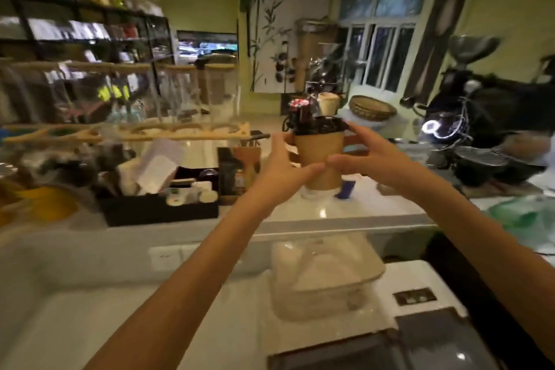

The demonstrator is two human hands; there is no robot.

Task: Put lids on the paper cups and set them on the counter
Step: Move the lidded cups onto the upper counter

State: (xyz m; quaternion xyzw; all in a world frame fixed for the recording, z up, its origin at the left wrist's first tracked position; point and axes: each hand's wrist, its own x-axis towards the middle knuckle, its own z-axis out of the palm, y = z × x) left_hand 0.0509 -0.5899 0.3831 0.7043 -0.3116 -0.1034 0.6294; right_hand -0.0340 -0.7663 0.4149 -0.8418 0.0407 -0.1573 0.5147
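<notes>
A brown paper cup (319, 153) with a black lid (326, 125) on top is held over the raised white counter (345, 210). My left hand (282, 165) wraps the cup's left side, thumb across the front. On the right side is my right hand (368, 153), its fingers reaching up to the lid's rim and its thumb meeting the left thumb at the front. The cup's base sits at or just above the counter top; the blur hides which. The whole view is motion-blurred.
A black organiser tray (156, 207) with small items stands left of the cup. A small blue object (345, 189) lies beside the cup's base. Dark bowls (480, 165) sit at right. A clear lidded container (324, 273) and a white machine (420, 294) are below the counter edge.
</notes>
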